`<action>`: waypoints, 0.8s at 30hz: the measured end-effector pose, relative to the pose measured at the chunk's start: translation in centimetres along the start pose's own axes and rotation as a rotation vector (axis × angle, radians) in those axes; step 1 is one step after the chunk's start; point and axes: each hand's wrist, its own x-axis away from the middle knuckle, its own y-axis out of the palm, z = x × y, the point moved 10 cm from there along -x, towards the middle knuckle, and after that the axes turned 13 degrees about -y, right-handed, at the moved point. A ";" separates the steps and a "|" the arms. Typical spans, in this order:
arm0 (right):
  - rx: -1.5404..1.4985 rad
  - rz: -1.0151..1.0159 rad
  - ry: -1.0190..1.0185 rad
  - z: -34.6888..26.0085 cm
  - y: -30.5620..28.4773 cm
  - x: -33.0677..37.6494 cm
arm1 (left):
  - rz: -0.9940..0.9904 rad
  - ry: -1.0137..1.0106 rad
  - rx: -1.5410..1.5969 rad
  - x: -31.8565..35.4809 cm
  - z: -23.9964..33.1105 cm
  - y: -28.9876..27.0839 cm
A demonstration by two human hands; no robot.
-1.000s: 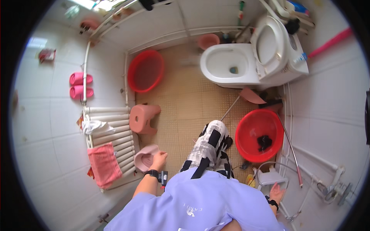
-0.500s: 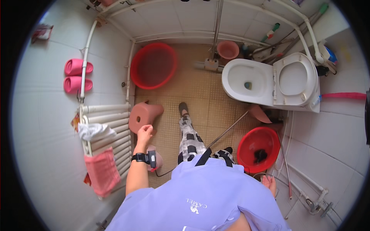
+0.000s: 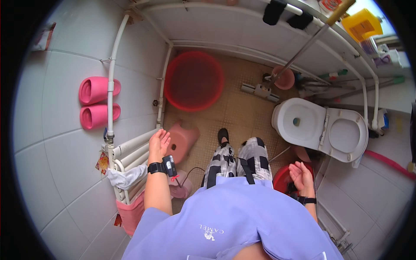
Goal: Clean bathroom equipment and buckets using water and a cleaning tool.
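Note:
My left hand is held out at the left, its fingers stretched and nothing in them. It is close to the pink stool and the white radiator. On the right, my right hand hangs with the palm showing and fingers extended, also holding nothing. A red basin with something dark inside sits on the floor under that hand, partly covered by it. Black straps circle both wrists, and the left one carries a small boxy device.
Ahead stand a large red basin, a mop, a small pink basin and a toilet with its lid up. Pink slippers hang at the left wall. A white cloth and a pink towel hang on the radiator.
My view has shifted, and I have stepped or leaned forward. My right hand has come up from beside my body to above the red basin. My left hand has opened from loosely curled fingers.

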 end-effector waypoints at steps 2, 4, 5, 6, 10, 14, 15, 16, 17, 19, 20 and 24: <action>0.058 -0.064 -0.015 -2.1 5.7 -2.0 | 0.018 -0.040 0.088 -1.7 1.4 0.5; 0.134 -0.128 -0.049 -3.5 11.0 -5.0 | 0.019 -0.053 0.112 -3.9 2.9 0.8; 0.142 -0.128 -0.049 -4.0 13.3 -6.7 | 0.034 -0.063 0.161 -5.0 3.3 1.0; 0.144 -0.147 -0.043 -4.0 16.1 -8.8 | 0.050 -0.074 0.210 -6.2 3.6 1.1; 0.237 -0.222 -0.027 -3.4 27.6 -18.2 | 0.077 -0.133 0.366 -12.5 4.9 0.5; 0.298 -0.225 -0.033 1.6 36.4 -29.5 | 0.162 -0.147 0.304 -20.6 3.3 0.2; 0.307 -0.207 -0.032 3.4 38.7 -32.1 | 0.217 -0.189 0.319 -23.4 2.6 -0.6; 0.320 -0.195 -0.020 5.4 40.7 -35.1 | 0.278 -0.233 0.336 -26.4 1.5 -1.5; 0.349 -0.165 -0.047 7.1 42.1 -37.9 | 0.291 -0.258 0.301 -29.3 1.0 -1.8; 0.386 -0.122 -0.068 10.1 44.4 -44.4 | 0.331 -0.307 0.283 -35.9 -0.4 -3.0; 0.429 -0.202 -0.079 12.0 46.7 -47.4 | 0.370 -0.333 0.272 -39.0 -1.0 -4.6; 0.913 -0.543 -0.215 17.4 54.3 -57.5 | 0.533 -0.345 0.111 -51.7 -1.7 -8.2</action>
